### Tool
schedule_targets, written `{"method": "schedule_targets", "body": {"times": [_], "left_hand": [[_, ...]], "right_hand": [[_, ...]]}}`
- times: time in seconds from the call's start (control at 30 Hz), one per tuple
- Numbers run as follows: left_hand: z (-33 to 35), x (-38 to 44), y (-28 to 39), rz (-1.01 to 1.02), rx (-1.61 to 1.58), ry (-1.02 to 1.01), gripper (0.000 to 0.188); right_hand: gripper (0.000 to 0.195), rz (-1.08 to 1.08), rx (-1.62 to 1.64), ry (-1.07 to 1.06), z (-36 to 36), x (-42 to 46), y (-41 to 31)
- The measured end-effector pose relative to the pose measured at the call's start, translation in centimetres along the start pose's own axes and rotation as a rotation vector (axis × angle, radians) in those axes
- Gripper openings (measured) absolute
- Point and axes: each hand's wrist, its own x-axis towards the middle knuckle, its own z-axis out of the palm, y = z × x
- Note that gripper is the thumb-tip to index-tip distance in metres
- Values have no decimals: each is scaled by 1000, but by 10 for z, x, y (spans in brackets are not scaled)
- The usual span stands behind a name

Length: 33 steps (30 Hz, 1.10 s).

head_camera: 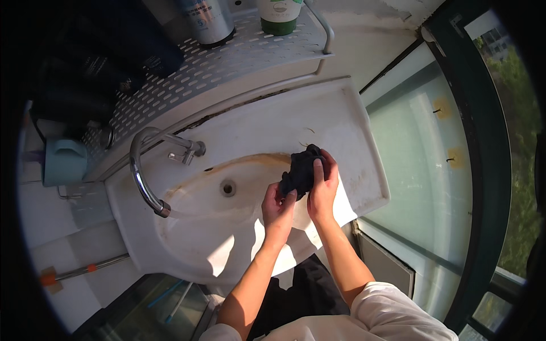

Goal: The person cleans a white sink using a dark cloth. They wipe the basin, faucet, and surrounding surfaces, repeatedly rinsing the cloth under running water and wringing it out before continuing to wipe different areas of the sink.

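Observation:
A crumpled black cloth [298, 172] is held over the right part of a white ceramic washbasin [251, 255]. My left hand [278, 211] grips its lower left edge, the thumb on top. At its right side my right hand [325, 183] holds it with the thumb pressed on the fabric and the fingers curled behind. Left of both hands are the drain hole [227, 188] and a curved chrome faucet [143, 170], whose spout points down over the bowl. No running water can be made out. Brownish stains line the bowl's back edge.
A perforated metal shelf [251, 55] above the basin carries a silver can [209, 21], a white and green container [278, 17] and dark bottles [140, 42]. A light blue mug [65, 162] hangs at the left. Frosted glass panels [418, 149] stand at the right.

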Motion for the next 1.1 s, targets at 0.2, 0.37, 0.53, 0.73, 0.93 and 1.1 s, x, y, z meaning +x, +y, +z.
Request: {"method": "schedule_targets", "body": {"times": [0.2, 0.37, 0.53, 0.73, 0.93, 1.1], "left_hand": [[73, 8, 8, 165, 134, -220, 38], [-3, -37, -5, 243, 483, -228, 29], [-66, -71, -5, 241, 601, -217, 24], [-91, -90, -5, 156, 587, -205, 22], [-116, -102, -8, 148, 636, -160, 21], [-137, -104, -5, 108, 624, -54, 21]], "right_hand": [[56, -266, -459, -32, -41, 89, -43], [35, -871, -1002, -473, 2, 140, 14], [29, -934, -1147, -564, -50, 83, 14], [30, -899, -1133, -501, -9, 100, 7], [39, -908, -1204, -466, -14, 121, 0], [45, -846, -1197, -611, -45, 68, 14]]}}
